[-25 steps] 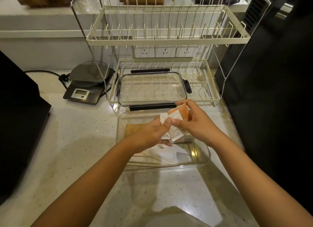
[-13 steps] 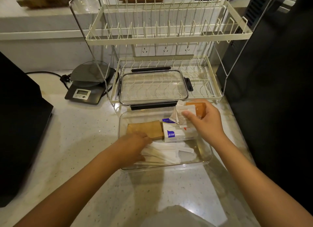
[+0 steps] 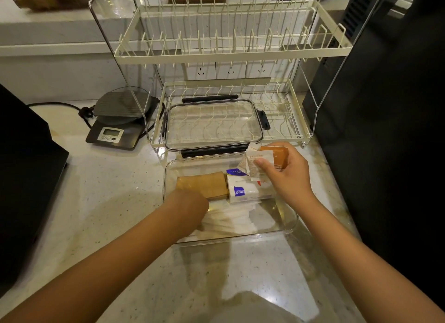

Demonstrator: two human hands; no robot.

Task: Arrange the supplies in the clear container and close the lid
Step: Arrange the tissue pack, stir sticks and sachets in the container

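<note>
Clear container [image 3: 292,228], left fingers hidden — right hand [image 3: 286,175] fanning sachets [image 3: 262,160]

Dish rack [image 3: 231,55] behind; kitchen scale [image 3: 115,127] left, on counter [image 3: 108,202].

A speckled stone table [image 3: 101,202] carries a clear container [image 3: 286,228], a dish rack [image 3: 301,136] and a kitchen scale [image 3: 115,130].

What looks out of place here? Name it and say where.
Only the lid: it lies on the dish rack's lower shelf, off the clear container. The right hand holds loose packets above it. Nothing looks spilled or damaged.
</note>
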